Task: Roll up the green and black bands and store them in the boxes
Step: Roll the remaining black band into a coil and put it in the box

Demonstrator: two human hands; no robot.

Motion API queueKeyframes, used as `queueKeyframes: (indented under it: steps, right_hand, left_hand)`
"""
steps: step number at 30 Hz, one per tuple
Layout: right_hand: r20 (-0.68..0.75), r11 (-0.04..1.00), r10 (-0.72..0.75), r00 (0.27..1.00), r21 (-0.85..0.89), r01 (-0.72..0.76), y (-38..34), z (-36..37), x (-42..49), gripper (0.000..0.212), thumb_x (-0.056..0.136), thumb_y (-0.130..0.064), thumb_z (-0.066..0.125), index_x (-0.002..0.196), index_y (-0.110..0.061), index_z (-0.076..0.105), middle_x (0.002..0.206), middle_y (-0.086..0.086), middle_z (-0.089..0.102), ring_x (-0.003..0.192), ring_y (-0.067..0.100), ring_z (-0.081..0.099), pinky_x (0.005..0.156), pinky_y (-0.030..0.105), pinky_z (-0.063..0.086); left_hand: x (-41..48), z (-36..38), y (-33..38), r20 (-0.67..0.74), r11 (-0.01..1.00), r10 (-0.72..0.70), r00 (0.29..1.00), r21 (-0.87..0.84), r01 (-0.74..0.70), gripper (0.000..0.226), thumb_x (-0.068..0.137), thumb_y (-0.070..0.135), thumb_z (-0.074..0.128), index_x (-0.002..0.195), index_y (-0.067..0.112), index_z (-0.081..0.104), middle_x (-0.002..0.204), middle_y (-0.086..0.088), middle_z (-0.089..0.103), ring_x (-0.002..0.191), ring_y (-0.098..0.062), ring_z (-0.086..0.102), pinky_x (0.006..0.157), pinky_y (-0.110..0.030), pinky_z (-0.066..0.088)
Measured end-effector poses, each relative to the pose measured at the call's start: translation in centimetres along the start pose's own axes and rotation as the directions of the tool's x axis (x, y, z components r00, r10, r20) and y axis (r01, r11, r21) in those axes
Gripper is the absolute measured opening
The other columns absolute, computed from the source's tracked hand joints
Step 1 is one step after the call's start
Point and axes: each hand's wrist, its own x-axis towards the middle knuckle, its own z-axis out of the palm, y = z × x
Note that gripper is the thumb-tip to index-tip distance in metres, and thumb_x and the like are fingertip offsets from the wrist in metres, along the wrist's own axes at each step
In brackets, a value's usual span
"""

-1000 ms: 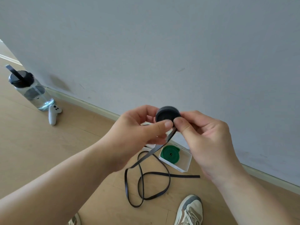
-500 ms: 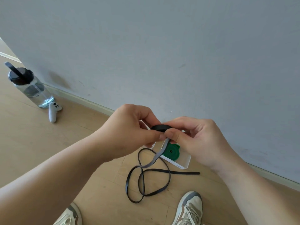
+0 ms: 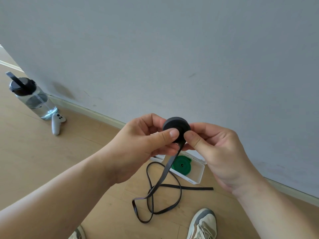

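Both hands, left hand (image 3: 143, 140) and right hand (image 3: 219, 152), pinch black band roll (image 3: 177, 129); fingers clamped. Loose grip risks unspooling; floor tail (image 3: 155, 192) may tangle.

place: home room | cues: wood floor (image 3: 43, 161), skirting board (image 3: 96, 114), water bottle (image 3: 32, 99), game controller (image 3: 57, 124)

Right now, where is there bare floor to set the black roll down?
Bare wooden floor lies between the white controller and the loose black band loops. It is crowded near the white box holding the rolled green band, with the band tail beside it and the grey-white shoe below. Left hand and right hand hold the black roll.
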Motion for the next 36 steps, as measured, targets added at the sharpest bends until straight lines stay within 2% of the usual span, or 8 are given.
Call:
queueKeyframes:
  steps: [3,7,16,23,26,28,32,36]
  right_hand:
    - [-0.022,0.917,-0.036,0.999,-0.398,0.024,0.1,-0.3,0.0,0.017,0.092,-0.011,0.074,0.095,-0.027,0.081,0.084,-0.010,0.079,0.082,0.008,0.074,0.078,0.018,0.058]
    - [0.147,0.670,-0.187,0.971,-0.704,0.235,0.6,0.9,-0.1,0.023,0.089,-0.006,0.070,0.084,-0.027,0.077,0.075,-0.009,0.068,0.074,0.010,0.064,0.065,0.025,0.052]
    - [0.065,0.997,0.067,0.996,0.037,-0.070,0.1,0.2,0.1,0.025,0.078,-0.014,0.075,0.102,-0.010,0.081,0.096,0.010,0.081,0.092,0.027,0.079,0.086,0.036,0.063]
    - [0.040,0.951,0.096,0.995,0.292,-0.103,0.2,0.1,0.4,0.025,0.069,-0.022,0.079,0.091,-0.010,0.082,0.098,0.020,0.079,0.092,0.034,0.078,0.084,0.038,0.063]
    - [-0.058,0.993,0.058,0.997,-0.104,-0.063,0.2,-0.4,0.4,0.009,0.083,-0.017,0.080,0.091,-0.018,0.081,0.085,0.003,0.081,0.082,0.018,0.078,0.078,0.029,0.061]
    - [-0.035,0.897,0.009,0.999,-0.442,-0.023,0.5,-0.3,0.3,0.010,0.087,-0.018,0.080,0.087,-0.028,0.081,0.077,-0.011,0.078,0.074,0.005,0.073,0.071,0.016,0.056]
    - [0.104,0.791,-0.096,0.990,-0.596,0.139,0.9,0.9,-0.1,0.015,0.089,-0.014,0.076,0.090,-0.028,0.083,0.079,-0.012,0.077,0.078,0.004,0.071,0.071,0.020,0.056]
    - [-0.041,0.948,0.062,0.997,-0.311,-0.072,0.9,0.0,0.4,0.015,0.083,-0.020,0.084,0.096,-0.025,0.083,0.083,-0.010,0.080,0.081,0.005,0.075,0.078,0.018,0.059]
  left_hand:
    - [0.2,-0.5,-0.5,-0.107,0.724,0.174,0.979,0.688,-0.054,0.015,0.084,0.028,0.085,0.092,0.029,0.072,0.082,0.007,0.073,0.062,-0.004,0.064,0.061,-0.011,0.047]
    - [0.2,-0.4,-1.6,0.149,0.369,0.337,0.930,0.887,-0.276,0.020,0.084,0.020,0.081,0.099,0.033,0.076,0.085,0.017,0.065,0.072,-0.005,0.061,0.062,-0.012,0.042]
    - [-0.3,-0.5,0.6,-0.049,0.947,-0.007,0.999,0.320,0.022,0.020,0.077,0.004,0.086,0.080,0.013,0.069,0.074,-0.006,0.074,0.060,-0.019,0.067,0.058,-0.023,0.054]
    - [0.1,-0.1,-0.4,0.060,0.983,-0.076,0.995,-0.162,0.085,0.012,0.082,0.005,0.075,0.086,0.011,0.065,0.075,-0.010,0.067,0.059,-0.017,0.064,0.058,-0.023,0.057]
    - [0.3,0.0,-0.9,-0.052,0.950,-0.038,0.998,0.309,0.052,0.020,0.086,0.014,0.082,0.093,0.011,0.063,0.072,-0.004,0.073,0.060,-0.014,0.068,0.060,-0.019,0.055]
    - [0.3,-0.2,-1.2,-0.102,0.671,0.146,0.984,0.741,-0.023,0.020,0.082,0.026,0.085,0.091,0.028,0.068,0.066,0.016,0.070,0.053,-0.001,0.059,0.054,-0.009,0.044]
    - [0.3,-0.2,-2.0,0.154,0.345,0.318,0.935,0.900,-0.266,0.024,0.083,0.019,0.081,0.100,0.035,0.075,0.085,0.017,0.066,0.072,-0.002,0.059,0.063,-0.011,0.042]
    - [0.5,-0.5,-0.9,-0.068,0.590,0.241,0.968,0.802,-0.091,0.015,0.082,0.023,0.085,0.084,0.032,0.073,0.072,0.011,0.070,0.058,-0.006,0.061,0.055,-0.014,0.046]
